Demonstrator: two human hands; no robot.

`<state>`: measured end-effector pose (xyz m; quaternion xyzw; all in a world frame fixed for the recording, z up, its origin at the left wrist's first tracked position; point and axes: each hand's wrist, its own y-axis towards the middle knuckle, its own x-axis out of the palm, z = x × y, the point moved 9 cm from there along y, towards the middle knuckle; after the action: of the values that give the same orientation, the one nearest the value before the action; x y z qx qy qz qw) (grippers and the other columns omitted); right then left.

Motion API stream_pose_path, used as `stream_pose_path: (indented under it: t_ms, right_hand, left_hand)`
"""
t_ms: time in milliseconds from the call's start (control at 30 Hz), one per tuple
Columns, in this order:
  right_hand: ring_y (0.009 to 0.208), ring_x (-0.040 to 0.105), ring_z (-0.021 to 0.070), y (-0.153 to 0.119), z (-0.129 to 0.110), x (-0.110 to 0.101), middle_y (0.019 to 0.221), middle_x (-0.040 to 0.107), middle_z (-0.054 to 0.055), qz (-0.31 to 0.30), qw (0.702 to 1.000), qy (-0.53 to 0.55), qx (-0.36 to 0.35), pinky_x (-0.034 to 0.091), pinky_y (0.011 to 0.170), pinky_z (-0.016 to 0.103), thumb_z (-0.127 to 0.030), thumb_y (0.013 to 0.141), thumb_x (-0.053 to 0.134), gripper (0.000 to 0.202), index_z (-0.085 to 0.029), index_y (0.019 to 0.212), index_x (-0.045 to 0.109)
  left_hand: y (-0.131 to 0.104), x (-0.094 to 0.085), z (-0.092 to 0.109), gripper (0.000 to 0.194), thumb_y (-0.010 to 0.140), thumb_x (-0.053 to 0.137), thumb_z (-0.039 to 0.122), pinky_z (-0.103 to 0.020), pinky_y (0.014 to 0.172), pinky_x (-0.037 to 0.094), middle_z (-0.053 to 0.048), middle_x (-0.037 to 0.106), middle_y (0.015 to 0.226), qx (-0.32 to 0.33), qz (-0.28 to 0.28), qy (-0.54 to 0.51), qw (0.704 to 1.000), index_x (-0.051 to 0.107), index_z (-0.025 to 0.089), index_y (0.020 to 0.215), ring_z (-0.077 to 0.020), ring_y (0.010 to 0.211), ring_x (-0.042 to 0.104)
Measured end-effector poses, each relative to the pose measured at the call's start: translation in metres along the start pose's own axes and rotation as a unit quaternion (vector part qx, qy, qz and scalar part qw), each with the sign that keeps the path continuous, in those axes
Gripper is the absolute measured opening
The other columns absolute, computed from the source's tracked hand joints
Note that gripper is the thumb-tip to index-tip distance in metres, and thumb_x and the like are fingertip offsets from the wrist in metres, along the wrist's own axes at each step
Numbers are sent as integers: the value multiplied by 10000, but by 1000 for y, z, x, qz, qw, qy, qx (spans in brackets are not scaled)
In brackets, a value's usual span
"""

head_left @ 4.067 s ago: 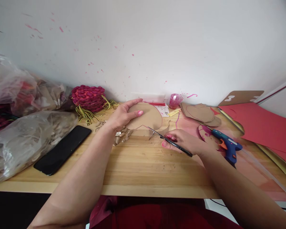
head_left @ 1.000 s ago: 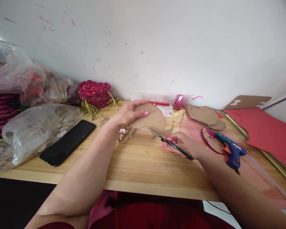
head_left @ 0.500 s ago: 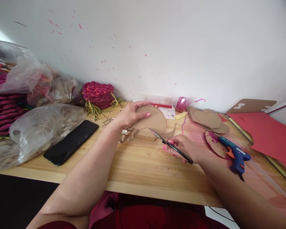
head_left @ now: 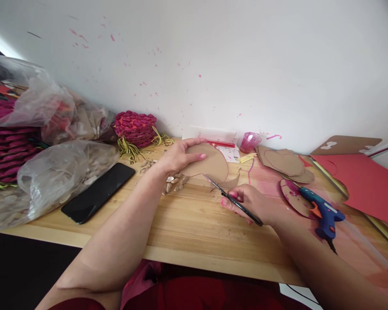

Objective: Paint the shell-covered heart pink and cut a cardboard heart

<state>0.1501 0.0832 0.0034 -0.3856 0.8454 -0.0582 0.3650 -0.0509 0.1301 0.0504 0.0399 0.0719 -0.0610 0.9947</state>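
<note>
My left hand [head_left: 184,156] grips the left side of a rounded brown cardboard piece [head_left: 211,162], its thumb lying on top. In my right hand [head_left: 245,202] is a pair of black-handled scissors [head_left: 228,196], whose tips point up and left at the cardboard's lower edge. A thin curved cardboard strip [head_left: 232,183] hangs at the lower right of the piece. Peanut shells [head_left: 175,183] lie just below my left wrist.
Left are a black phone [head_left: 98,192], plastic bags [head_left: 67,172] and a magenta shell-covered object [head_left: 136,128]. Right are a pink cup [head_left: 249,142], cardboard cutouts [head_left: 283,161], a blue glue gun [head_left: 326,217] and red sheets [head_left: 375,181].
The whole view has shifted slightly, so the table objects appear a little further right. Both hands keep their holds, with the scissor tips still by the cardboard's lower edge.
</note>
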Motion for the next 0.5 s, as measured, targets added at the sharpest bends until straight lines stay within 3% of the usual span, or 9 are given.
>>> stream_pose_path:
  t_ms: [500]
  right_hand:
    - [446, 341, 78, 0, 7, 1, 504, 399, -57, -12, 1000, 3, 0, 203, 458, 250, -659, 842, 635, 545, -202, 620, 437]
  left_hand:
    - [3, 5, -1, 650, 734, 814, 477, -366, 854, 541, -73, 751, 1160, 17, -9, 18, 1000, 681, 234, 1323, -266, 993, 697]
